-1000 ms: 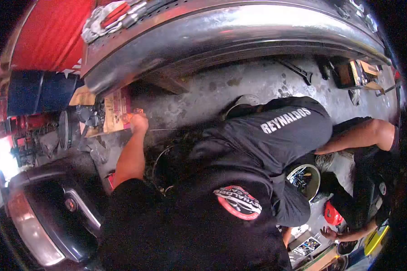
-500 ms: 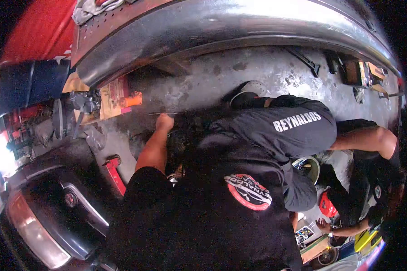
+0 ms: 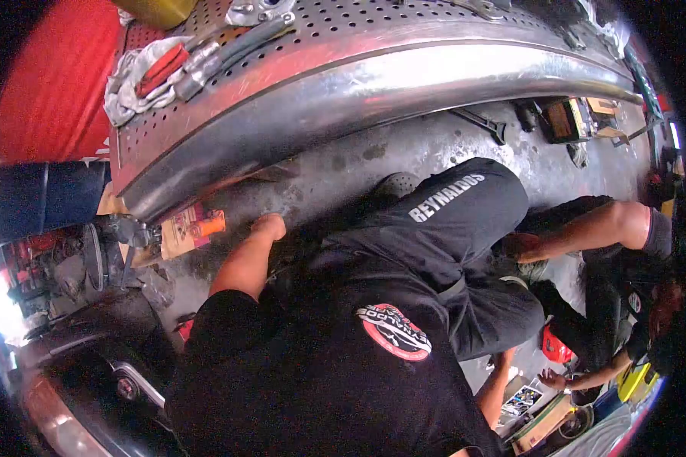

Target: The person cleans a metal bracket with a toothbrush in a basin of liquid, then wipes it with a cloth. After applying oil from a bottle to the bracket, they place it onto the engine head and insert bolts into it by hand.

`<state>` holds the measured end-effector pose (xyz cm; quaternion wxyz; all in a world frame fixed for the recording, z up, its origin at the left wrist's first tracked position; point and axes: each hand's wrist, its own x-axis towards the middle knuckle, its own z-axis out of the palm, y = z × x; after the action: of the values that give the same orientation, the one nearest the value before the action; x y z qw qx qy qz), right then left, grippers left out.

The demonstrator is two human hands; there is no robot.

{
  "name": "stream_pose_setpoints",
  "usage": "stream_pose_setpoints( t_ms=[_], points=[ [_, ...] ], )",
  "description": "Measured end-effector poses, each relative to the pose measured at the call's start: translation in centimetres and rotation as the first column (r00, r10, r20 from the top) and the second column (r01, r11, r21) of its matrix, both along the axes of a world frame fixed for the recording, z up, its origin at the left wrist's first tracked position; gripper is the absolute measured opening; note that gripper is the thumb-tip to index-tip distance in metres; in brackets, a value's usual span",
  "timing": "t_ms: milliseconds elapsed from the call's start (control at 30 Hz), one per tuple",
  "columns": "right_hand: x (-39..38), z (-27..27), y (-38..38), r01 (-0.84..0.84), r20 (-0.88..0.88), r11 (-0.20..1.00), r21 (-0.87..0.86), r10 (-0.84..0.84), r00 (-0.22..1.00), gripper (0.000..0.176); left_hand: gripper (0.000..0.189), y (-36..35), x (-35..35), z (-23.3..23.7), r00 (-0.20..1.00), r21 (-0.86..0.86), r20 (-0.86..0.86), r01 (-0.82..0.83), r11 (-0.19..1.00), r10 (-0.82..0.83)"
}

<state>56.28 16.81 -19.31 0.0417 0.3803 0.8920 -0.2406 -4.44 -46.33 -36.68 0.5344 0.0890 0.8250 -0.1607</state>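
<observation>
My left hand (image 3: 269,226) is closed in a fist, held out over the dark floor below the metal bench edge. What it grips, if anything, does not show. Nearest to it is an orange cylinder (image 3: 209,225) lying on a piece of cardboard (image 3: 177,234). My right hand (image 3: 506,356) is low beside my bent knee, and its fingers are too small and partly hidden to read. Near it is a tray of small parts (image 3: 523,401). My black trouser leg (image 3: 472,190) stretches between the two hands.
A perforated metal bench (image 3: 343,34) curves overhead, with a rag (image 3: 122,95) and red-handled tool (image 3: 162,70). A co-worker's hand (image 3: 552,379) is near a red object (image 3: 556,346). A dark car front (image 3: 91,373) stands lower left; a box (image 3: 568,120) sits under the bench.
The view has tilted, showing more of the bench top. A thin rod seen at my left fist earlier no longer shows. My right forearm has come into view.
</observation>
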Motion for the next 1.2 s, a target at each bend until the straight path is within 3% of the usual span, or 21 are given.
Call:
stream_pose_setpoints(
  t_ms=[67, 100, 133, 167, 200, 233, 267, 300, 367, 433, 467, 500, 567, 600, 667, 767, 800, 867, 1000, 1100, 1200],
  points=[
    [2.3, -3.5, -0.3, -0.077, 0.077, 0.996, 0.052, 0.073, 0.994, 0.042, 0.035, 2.4, 0.6, 7.5, 0.999, 0.017, 0.009, 0.045, 0.999, -0.045],
    [5.2, -6.5, -0.4, -0.126, 0.244, 0.988, 0.09, 0.101, 0.964, 0.038, 0.036, 3.5, 0.7, 10.7, 0.997, 0.024, 0.011, 0.071, 0.997, -0.071],
    [7.8, -9.2, -0.6, -0.194, 0.405, 0.974, 0.115, 0.132, 0.905, 0.034, 0.037, 1.7, 0.9, 5.1, 0.989, -0.254, 0.082, 0.141, 0.957, -0.124],
    [8.1, -11.7, 0.0, -0.272, 0.548, 0.953, 0.132, 0.158, 0.822, 0.031, 0.038, -0.5, 0.5, 2.1, 0.984, -0.207, 0.079, 0.174, 0.963, -0.161],
    [4.7, -9.4, -2.2, 0.294, 0.266, 0.937, -0.19, -0.239, 0.934, 0.021, 0.039, -2.6, 0.6, 0.1, 0.98, -0.158, 0.077, 0.196, 0.968, -0.186],
    [1.9, -7.6, -4.2, 0.624, -0.001, 0.582, -0.522, -0.732, 0.682, 0.013, 0.039, -2.0, 0.2, 1.8, 0.98, -0.152, 0.128, 0.173, 0.973, -0.155],
    [0.2, -6.6, -5.1, 0.672, 0.007, 0.498, -0.548, -0.801, 0.599, 0.014, 0.039, -1.2, -0.1, 3.7, 0.976, -0.148, 0.18, 0.149, 0.978, -0.122],
    [-1.7, -6.4, -5.0, 0.653, 0.042, 0.537, -0.534, -0.754, 0.655, 0.014, 0.039, -0.3, -0.4, 5.7, 0.969, -0.146, 0.23, 0.124, 0.982, -0.088],
    [-5.8, -5.7, -3.5, 0.509, 0.096, 0.705, -0.494, -0.537, 0.838, 0.016, 0.037, 1.1, 0.1, 8.4, 0.996, -0.126, 0.093, 0.012, 0.992, 0.0],
    [-10.9, -5.3, 0.3, 0.156, 0.155, 0.879, -0.451, -0.095, 0.983, 0.018, 0.032, 7.8, 2.8, 17.2, 0.903, -0.069, -0.427, -0.079, 0.994, 0.043],
    [-14.1, -4.6, 2.8, -0.119, 0.181, 0.902, -0.416, 0.21, 0.961, 0.019, 0.03, 8.0, 3.5, 17.4, 0.87, -0.032, -0.487, -0.105, 0.994, 0.076],
    [-17.5, -3.6, 5.2, -0.467, 0.197, 0.802, -0.373, 0.56, 0.805, 0.02, 0.029, 8.2, 4.3, 17.6, 0.832, 0.01, -0.544, -0.126, 0.992, 0.111],
    [-24.4, -1.5, 9.0, -0.953, 0.249, 0.231, -0.195, 0.952, 0.18, 0.022, 0.029, 4.9, 3.8, 11.7, 0.929, 0.141, -0.309, -0.167, 0.976, 0.204],
    [-27.4, -0.9, 10.5, -0.991, 0.282, -0.062, -0.121, 0.955, -0.094, 0.023, 0.027, 4.2, 4.3, 10.6, 0.917, 0.169, -0.287, -0.236, 0.957, 0.277],
    [-32.4, 1.1, 11.9, -0.897, 0.339, -0.437, -0.072, 0.835, -0.434, 0.025, 0.024, 5.1, 6.6, 13.0, 0.875, 0.237, -0.213, -0.386, 0.892, 0.435],
    [-35.6, 2.1, 12.8, -0.727, 0.34, -0.685, -0.054, 0.672, -0.658, 0.028, 0.032, 2.9, 12.6, 14.6, 0.769, 0.2, -0.233, -0.561, 0.803, 0.595],
    [-36.4, 2.1, 12.5, -0.683, 0.329, -0.729, -0.047, 0.634, -0.7, 0.029, 0.042, 2.9, 14.9, 15.3, 0.662, 0.254, -0.36, -0.608, 0.752, 0.657],
    [-36.7, 1.5, 12.8, -0.705, 0.314, -0.709, -0.022, 0.664, -0.678, 0.031, 0.045, 0.8, 17.9, 13.8, 0.729, 0.178, -0.287, -0.597, 0.782, 0.621],
    [-37.2, 3.6, 11.1, -0.706, 0.301, -0.701, -0.099, 0.656, -0.693, 0.032, 0.037, -3.7, 24.3, 5.1, 0.654, 0.089, -0.33, -0.696, 0.712, 0.681],
    [-38.0, 5.4, 9.2, -0.755, 0.3, -0.638, -0.149, 0.699, -0.65, 0.033, 0.039, 0.0, 21.8, 9.7, 0.615, 0.189, -0.505, -0.605, 0.773, 0.605],
    [-39.5, 9.4, 7.8, -0.828, 0.299, -0.517, -0.216, 0.773, -0.56, 0.035, 0.034, 2.1, 19.4, 9.8, 0.592, 0.24, -0.571, -0.543, 0.805, 0.569]
  ],
)
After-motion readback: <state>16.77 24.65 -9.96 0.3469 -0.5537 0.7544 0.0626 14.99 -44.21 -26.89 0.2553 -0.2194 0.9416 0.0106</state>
